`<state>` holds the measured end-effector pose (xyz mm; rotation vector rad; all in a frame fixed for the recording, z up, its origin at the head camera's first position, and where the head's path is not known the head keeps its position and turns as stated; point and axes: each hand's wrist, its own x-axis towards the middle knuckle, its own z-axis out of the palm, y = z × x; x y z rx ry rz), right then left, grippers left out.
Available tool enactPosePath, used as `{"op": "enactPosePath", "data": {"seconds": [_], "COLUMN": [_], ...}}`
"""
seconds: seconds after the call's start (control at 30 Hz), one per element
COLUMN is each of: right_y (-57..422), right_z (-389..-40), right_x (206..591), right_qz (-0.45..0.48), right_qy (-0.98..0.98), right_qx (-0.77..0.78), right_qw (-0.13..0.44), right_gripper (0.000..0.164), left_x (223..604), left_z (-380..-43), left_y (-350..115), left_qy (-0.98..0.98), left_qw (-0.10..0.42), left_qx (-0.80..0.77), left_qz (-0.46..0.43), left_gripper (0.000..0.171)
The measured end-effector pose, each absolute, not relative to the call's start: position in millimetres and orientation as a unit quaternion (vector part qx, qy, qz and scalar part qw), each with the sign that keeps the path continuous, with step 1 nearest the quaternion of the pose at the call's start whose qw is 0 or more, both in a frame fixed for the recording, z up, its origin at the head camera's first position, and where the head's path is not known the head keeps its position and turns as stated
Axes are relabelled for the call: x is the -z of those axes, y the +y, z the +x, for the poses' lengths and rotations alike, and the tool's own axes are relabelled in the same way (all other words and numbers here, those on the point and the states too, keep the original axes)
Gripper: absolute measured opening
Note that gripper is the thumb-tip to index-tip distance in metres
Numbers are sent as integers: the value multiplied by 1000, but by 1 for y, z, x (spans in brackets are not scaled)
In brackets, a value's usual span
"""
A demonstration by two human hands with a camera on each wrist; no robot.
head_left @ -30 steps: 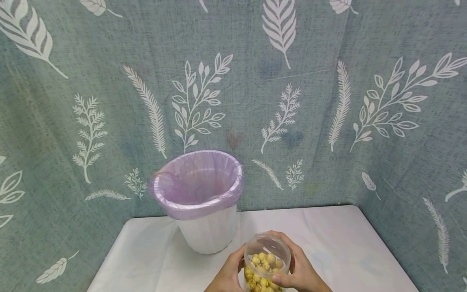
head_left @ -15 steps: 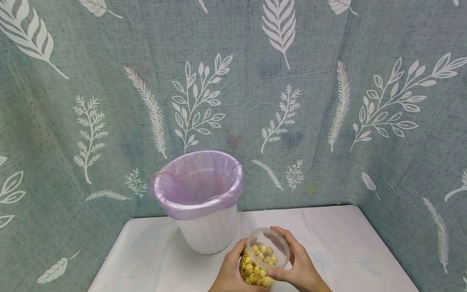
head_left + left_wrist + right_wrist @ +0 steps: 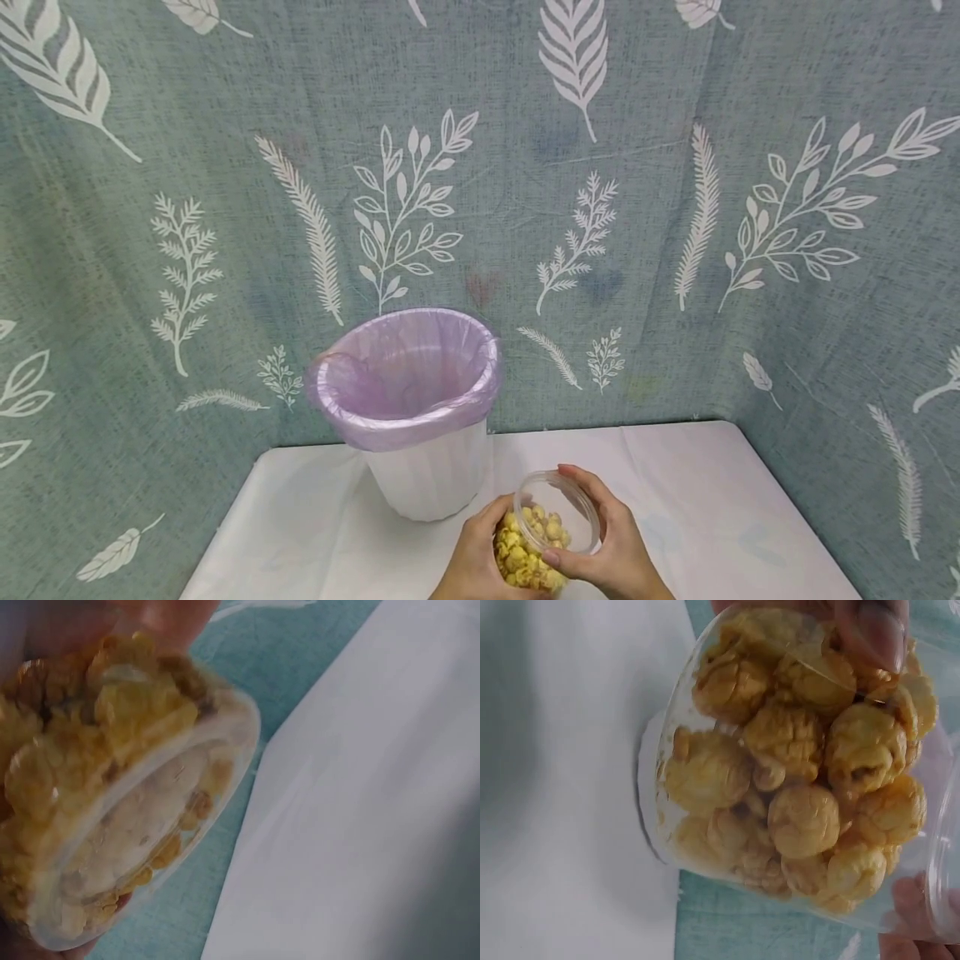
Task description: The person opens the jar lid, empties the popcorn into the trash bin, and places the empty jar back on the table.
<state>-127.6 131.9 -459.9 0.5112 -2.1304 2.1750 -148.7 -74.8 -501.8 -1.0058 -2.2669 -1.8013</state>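
Note:
A clear plastic tub point(image 3: 555, 496) of yellow caramel popcorn point(image 3: 517, 554) is held between both hands at the front of the table. Its round top tilts toward the head camera and to the right. My left hand point(image 3: 472, 550) grips the lower side of the tub. My right hand point(image 3: 615, 546) holds the top rim, thumb at the near edge and fingers at the far edge; I cannot tell whether a lid sits there. Round popcorn pieces point(image 3: 802, 817) show through the wall in the right wrist view. The tub's base point(image 3: 142, 817) faces the left wrist camera, off the table.
A white waste bin point(image 3: 431, 479) with a purple liner bag point(image 3: 412, 429) over its rim stands behind and left of the hands. A white cloth point(image 3: 697, 500) covers the table. Grey-green leaf-patterned fabric point(image 3: 487, 208) hangs behind and at both sides.
The tub and hands have risen slightly. Its popcorn-filled lower part has swung to the left and its top a little to the right, so the tub leans more. The bin stays put.

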Motion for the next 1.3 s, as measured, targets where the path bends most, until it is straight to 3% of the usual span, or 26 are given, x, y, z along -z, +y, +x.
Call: {"op": "enactPosePath", "data": {"seconds": [0.2, 0.4, 0.7, 0.83, 1.07, 1.3], "right_y": [135, 141, 148, 149, 145, 136], "right_z": [-128, -131, -134, -135, -136, -134], "right_x": [462, 464, 460, 461, 465, 468], "right_qz": [193, 277, 312, 309, 240, 154], "right_qy": [-690, -682, -667, -671, -710, -724], "right_qx": [-697, -674, -676, -674, -659, -668], "right_qw": [43, 61, 12, 11, 62, 77], "right_gripper": [78, 80, 82, 84, 84, 82], "left_x": [500, 495, 494, 496, 500, 506], "left_z": [-151, -151, -153, -154, -151, -150], "left_y": [-78, -81, -89, -89, -78, -72], "left_qy": [-736, -714, -665, -680, -750, -774], "left_qw": [20, -57, -123, -102, 10, 94], "left_qx": [589, 618, 654, 641, 598, 567], "left_qz": [-334, -325, -341, -341, -282, -266], "left_gripper": [75, 69, 71, 74, 89, 91]}}
